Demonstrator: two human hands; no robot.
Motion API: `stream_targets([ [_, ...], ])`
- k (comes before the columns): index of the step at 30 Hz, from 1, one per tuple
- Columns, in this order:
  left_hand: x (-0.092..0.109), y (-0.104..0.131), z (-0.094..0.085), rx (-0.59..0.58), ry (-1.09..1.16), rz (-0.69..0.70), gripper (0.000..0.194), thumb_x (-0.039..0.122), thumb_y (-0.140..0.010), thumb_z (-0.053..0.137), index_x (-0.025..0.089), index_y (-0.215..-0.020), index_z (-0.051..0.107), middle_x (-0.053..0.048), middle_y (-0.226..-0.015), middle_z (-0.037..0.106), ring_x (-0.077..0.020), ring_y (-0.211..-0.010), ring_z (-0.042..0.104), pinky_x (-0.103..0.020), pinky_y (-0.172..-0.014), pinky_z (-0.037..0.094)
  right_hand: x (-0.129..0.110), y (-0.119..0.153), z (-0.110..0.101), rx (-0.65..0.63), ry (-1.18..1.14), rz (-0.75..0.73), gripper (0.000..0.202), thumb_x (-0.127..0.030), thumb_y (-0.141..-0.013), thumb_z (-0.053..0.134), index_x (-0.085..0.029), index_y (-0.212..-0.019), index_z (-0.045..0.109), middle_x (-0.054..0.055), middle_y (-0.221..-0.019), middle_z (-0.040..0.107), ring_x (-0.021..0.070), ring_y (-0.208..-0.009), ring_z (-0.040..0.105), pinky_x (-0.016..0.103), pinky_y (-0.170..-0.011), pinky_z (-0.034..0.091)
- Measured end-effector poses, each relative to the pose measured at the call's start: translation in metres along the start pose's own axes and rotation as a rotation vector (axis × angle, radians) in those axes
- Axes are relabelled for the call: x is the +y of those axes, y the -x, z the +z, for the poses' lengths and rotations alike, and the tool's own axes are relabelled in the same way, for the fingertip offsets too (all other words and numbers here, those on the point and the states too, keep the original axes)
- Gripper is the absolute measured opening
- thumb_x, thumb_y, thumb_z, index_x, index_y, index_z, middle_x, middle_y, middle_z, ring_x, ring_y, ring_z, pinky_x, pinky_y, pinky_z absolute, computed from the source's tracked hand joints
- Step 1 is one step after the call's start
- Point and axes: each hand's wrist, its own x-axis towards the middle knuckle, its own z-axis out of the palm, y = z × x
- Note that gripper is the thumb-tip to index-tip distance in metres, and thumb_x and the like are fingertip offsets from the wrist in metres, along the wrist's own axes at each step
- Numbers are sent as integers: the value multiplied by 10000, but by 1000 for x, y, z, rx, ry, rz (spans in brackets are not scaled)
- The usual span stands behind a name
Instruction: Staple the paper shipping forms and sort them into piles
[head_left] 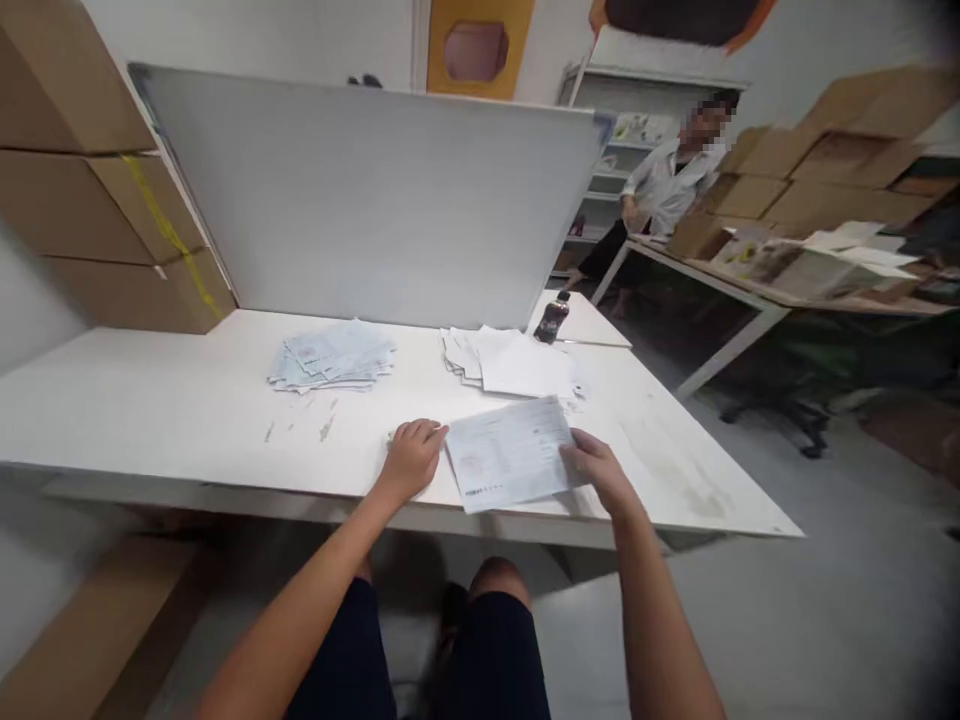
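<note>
A printed light-blue sheet [510, 455] lies tilted over the front edge of the white table [187, 410]. My right hand [600, 470] grips its right side between thumb and fingers. At the sheet's left edge is my left hand [412, 458], fingers curled together with the fingertips by the paper; what they hold, if anything, is too small to make out. Behind my left hand sits a loose pile of similar bluish sheets [330, 355]. A stack of white papers [525, 362] rests beyond the held sheet.
A dark bottle [553, 318] stands behind the white stack. A large white board [375, 200] rises along the table's back. Cardboard boxes [135, 290] are piled at the left. A person [667, 185] is by another table [720, 280] with boxes at the right.
</note>
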Motion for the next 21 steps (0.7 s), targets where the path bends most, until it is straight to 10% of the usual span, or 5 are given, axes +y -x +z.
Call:
stream_targets([
  [8, 1, 1, 6, -63, 5, -105, 381, 209, -882, 517, 190, -1260, 556, -103, -1155, 638, -257, -1138, 534, -438, -969, 379, -9, -136, -16, 399, 158, -34, 230, -275, -596, 559, -188, -794, 637, 80, -755, 661, 249, -753, 621, 382, -678, 482],
  [12, 5, 2, 4, -115, -11, -136, 334, 214, -882, 514, 187, -1213, 553, -95, -1092, 639, -244, -1063, 549, -423, -926, 376, -4, -169, 10, 500, 449, -108, 397, -188, -640, 563, -116, -1018, 660, 281, -1116, 602, 411, -1136, 541, 578, -924, 379],
  [16, 9, 2, -1, -160, -51, -151, 258, 229, -876, 519, 186, -1126, 565, -86, -1025, 628, -247, -996, 542, -412, -888, 375, -24, -176, 94, 430, 617, -467, 561, -160, -767, 487, -115, -1326, 501, 240, -1454, 384, 358, -1395, 286, 569, -1100, 218],
  [21, 8, 3, 1, -147, -33, -150, 217, 222, -867, 514, 172, -1067, 584, -94, -972, 623, -252, -952, 541, -403, -847, 379, -85, -159, 262, -136, 803, -664, 542, -180, -821, 493, -51, -1346, 473, 221, -1480, 395, 299, -1374, 344, 428, -1124, 271],
])
